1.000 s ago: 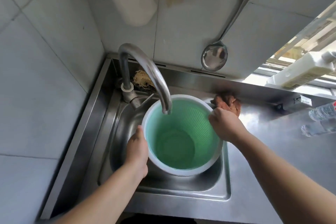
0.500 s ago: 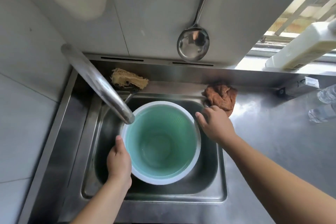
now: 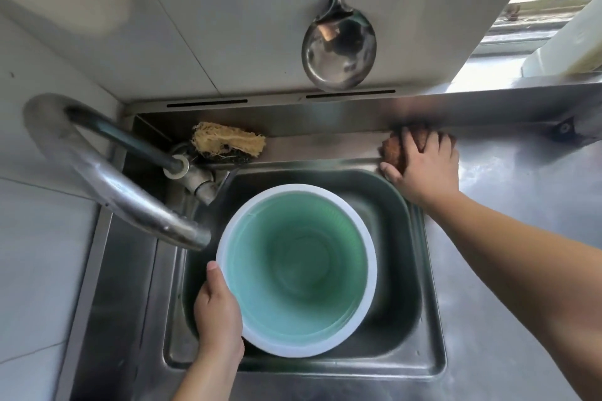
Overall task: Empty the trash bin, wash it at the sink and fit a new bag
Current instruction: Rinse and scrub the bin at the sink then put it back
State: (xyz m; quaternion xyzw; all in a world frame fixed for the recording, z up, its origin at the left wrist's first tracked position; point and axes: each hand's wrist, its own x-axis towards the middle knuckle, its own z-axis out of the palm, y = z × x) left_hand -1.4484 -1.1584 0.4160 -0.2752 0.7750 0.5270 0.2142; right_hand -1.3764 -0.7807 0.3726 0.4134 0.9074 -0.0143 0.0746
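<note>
The trash bin [image 3: 296, 270] stands upright in the sink [image 3: 423, 270], its rim at 7 o'clock grasped by the left hand [image 3: 219, 312]. At 1 o'clock from the bin, the right hand [image 3: 423, 166] rests on the brown cloth [image 3: 395, 153] on the tabletop [image 3: 521, 189]; whether this grip has closed cannot be told. With one hand steadying it, the bin may tip, or strike the faucet [image 3: 107, 182] spout overhanging at 9 o'clock.

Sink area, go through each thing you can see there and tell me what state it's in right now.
trash bin: upright in sink, empty, no bag
faucet: no water visible
left hand: holds bin rim
right hand: on brown cloth
ladle: hanging on wall
loofah scrubber: lying behind sink
</note>
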